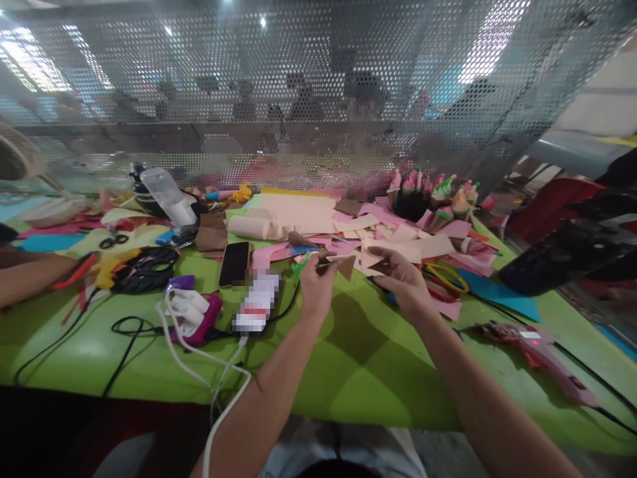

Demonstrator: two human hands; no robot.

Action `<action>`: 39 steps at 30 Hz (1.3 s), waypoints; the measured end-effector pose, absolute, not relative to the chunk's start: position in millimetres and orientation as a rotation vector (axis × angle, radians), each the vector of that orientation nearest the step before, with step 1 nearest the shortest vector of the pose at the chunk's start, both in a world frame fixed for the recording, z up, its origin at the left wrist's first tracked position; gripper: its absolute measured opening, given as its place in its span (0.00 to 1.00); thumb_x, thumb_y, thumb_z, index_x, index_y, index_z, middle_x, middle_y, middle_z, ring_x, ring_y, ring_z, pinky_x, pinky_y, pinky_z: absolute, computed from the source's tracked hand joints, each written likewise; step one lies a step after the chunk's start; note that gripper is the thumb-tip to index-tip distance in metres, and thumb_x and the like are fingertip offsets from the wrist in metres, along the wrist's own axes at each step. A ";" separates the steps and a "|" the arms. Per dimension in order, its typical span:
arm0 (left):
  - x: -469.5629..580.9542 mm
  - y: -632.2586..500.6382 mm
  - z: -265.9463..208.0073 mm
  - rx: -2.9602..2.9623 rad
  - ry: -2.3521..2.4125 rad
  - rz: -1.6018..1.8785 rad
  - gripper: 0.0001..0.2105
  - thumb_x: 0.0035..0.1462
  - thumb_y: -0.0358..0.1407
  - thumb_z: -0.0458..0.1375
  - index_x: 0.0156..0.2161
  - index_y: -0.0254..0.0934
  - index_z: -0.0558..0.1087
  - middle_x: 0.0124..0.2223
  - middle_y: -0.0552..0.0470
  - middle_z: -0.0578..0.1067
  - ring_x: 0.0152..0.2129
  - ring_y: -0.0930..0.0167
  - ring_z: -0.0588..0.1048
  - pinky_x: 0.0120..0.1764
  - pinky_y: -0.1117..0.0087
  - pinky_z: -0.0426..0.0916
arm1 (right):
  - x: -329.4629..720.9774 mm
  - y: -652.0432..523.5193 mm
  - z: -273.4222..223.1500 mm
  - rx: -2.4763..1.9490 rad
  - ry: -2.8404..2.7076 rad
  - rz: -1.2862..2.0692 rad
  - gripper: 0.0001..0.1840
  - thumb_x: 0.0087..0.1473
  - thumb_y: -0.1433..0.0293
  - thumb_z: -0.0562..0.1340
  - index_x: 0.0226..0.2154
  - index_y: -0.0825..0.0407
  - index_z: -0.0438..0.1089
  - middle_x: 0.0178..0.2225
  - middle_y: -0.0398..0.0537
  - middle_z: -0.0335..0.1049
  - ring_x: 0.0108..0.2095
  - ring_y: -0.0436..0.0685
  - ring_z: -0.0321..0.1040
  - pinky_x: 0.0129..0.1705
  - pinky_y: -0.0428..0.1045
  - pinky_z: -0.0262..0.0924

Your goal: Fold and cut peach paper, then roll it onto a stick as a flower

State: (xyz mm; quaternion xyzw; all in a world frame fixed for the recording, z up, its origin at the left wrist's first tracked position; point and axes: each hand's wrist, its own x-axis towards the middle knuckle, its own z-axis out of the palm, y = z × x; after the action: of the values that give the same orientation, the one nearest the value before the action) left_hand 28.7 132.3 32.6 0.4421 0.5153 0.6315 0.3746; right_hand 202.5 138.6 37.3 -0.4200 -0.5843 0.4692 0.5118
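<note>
Above the green tabletop, my left hand (317,284) is closed on a small brown triangular piece (345,265) that looks like felt or stiff paper. A curly green bit (301,267) shows beside its fingers; whether it is attached to that piece I cannot tell. My right hand (402,277) pinches a cream piece (372,257) of similar sheet material between thumb and fingers. The two hands face each other, a short gap apart. Behind them lie cream and pink offcuts (365,226).
Two phones (234,264) and a magenta power block (199,322) with white cables lie left. A pink glue gun (552,365) rests right, near yellow-handled scissors (448,275). Ice-cream-like crafts (432,192) stand behind. Another person's arm (34,275) reaches in at left.
</note>
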 end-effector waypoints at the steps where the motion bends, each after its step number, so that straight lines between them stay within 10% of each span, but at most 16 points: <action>1: 28.3 132.9 31.8 1.120 1.311 1.617 0.08 0.53 0.33 0.61 0.39 0.36 0.75 0.36 0.50 0.78 0.32 0.70 0.76 0.37 0.70 0.69 | 202.3 139.3 36.7 -1.025 -1.420 1.106 0.24 0.45 0.67 0.65 0.48 0.49 0.71 0.34 0.46 0.74 0.34 0.56 0.70 0.33 0.49 0.62; 9: 29.1 137.1 27.3 1.094 1.273 1.617 0.07 0.49 0.32 0.63 0.35 0.36 0.78 0.31 0.52 0.79 0.28 0.72 0.75 0.35 0.71 0.68 | 205.3 140.5 41.6 -1.042 -1.658 0.424 0.06 0.52 0.63 0.66 0.31 0.46 0.78 0.37 0.50 0.68 0.38 0.58 0.67 0.38 0.52 0.64; 39: 35.2 130.8 33.1 1.165 0.904 1.404 0.09 0.49 0.35 0.63 0.38 0.37 0.80 0.35 0.51 0.80 0.35 0.69 0.77 0.45 0.66 0.71 | 196.3 136.7 39.0 -1.086 -1.643 0.703 0.10 0.53 0.61 0.64 0.33 0.51 0.76 0.32 0.48 0.78 0.33 0.58 0.72 0.37 0.51 0.63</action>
State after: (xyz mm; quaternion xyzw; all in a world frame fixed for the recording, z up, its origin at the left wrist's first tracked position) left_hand 35.2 130.8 33.1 0.4871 0.3777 0.5869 0.5250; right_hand 196.3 136.7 39.0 -0.4495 -0.6798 0.2907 0.5014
